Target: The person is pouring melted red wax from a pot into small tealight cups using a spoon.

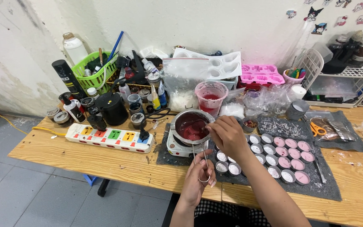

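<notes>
A small metal pot (pixel 191 126) of red liquid sits on a white electric hotplate (pixel 178 147). My left hand (pixel 198 178) grips the pot's wire handle (pixel 201 162) near the table's front edge. My right hand (pixel 228 135) hovers at the pot's right rim, fingers pinched on a thin stick that reaches into the red liquid. Right of the hotplate, several small round metal cups (pixel 274 157) stand in rows on a grey mat (pixel 328 189), some filled white, some pink.
A white power strip (pixel 110 137) lies left of the hotplate. Behind stand a pink-stained measuring cup (pixel 211 96), bottles, a green basket (pixel 92 73), silicone moulds (pixel 260 75) and plastic bags. Orange scissors (pixel 316 128) and a white rack (pixel 349 80) are at the right.
</notes>
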